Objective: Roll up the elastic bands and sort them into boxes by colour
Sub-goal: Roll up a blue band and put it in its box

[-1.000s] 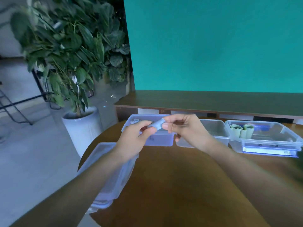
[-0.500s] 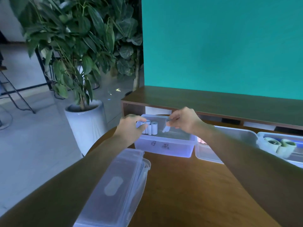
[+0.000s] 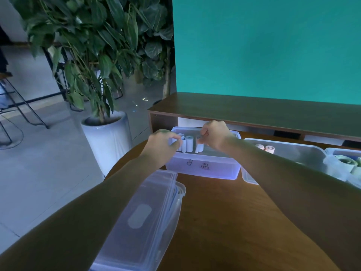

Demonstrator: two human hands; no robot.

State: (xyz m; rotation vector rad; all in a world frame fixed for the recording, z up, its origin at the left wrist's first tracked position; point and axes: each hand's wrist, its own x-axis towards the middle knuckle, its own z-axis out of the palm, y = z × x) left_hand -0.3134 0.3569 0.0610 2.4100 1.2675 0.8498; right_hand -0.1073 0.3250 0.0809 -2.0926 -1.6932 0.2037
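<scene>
A clear plastic box (image 3: 203, 169) with writing on its front stands at the table's far left and holds several upright pale blue band rolls (image 3: 189, 144). My right hand (image 3: 214, 134) reaches into it from the right and pinches one blue roll (image 3: 200, 147), which stands on the box floor. My left hand (image 3: 163, 142) hovers over the box's left end, fingers curled against the leftmost rolls; whether it holds one I cannot tell. The middle box (image 3: 293, 155) holds two pink rolls (image 3: 265, 148). Green rolls (image 3: 345, 163) sit in the right box (image 3: 332, 151).
A stack of clear lids (image 3: 140, 222) lies on the round wooden table (image 3: 224, 222) under my left forearm. A low wooden shelf (image 3: 254, 110) runs behind the boxes. A potted plant (image 3: 107, 133) stands on the floor to the left.
Both hands moved forward from mid-air above the table into the left box, carrying the blue roll down into it. The camera also shifted closer and to the left.
</scene>
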